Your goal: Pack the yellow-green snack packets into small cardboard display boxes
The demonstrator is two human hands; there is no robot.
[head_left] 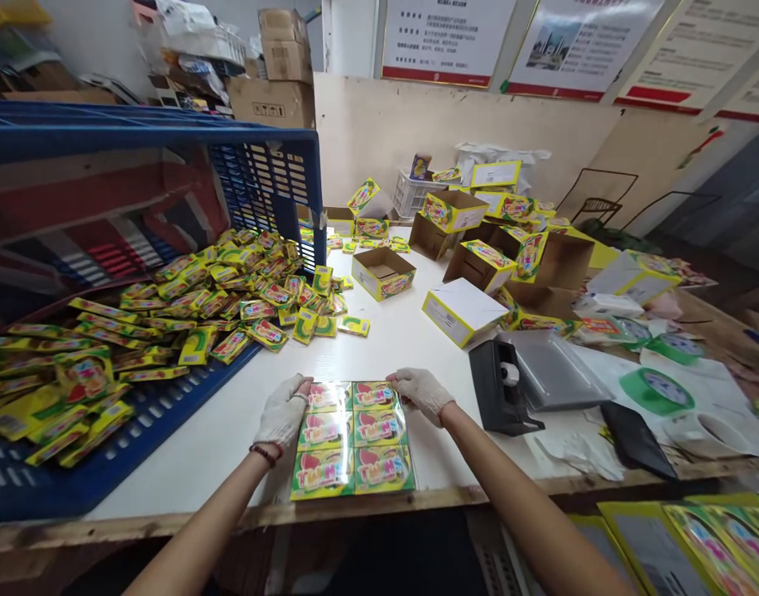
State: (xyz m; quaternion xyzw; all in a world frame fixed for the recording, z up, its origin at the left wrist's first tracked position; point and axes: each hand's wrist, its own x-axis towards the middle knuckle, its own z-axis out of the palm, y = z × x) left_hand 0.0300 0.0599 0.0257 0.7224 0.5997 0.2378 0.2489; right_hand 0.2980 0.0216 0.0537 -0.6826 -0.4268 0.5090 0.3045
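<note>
Packet block (353,439) is flanked at its far corners: left hand (284,411) and right hand (421,391) laid loosely curled against it, nothing gripped; long axis runs toward the body.

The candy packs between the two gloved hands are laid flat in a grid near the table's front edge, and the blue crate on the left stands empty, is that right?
Not quite. The head view shows the blue crate tipped on its side with yellow packets spilling from it, not empty. The rest holds: the candy packs lie flat in a grid between the left hand and right hand.
</note>
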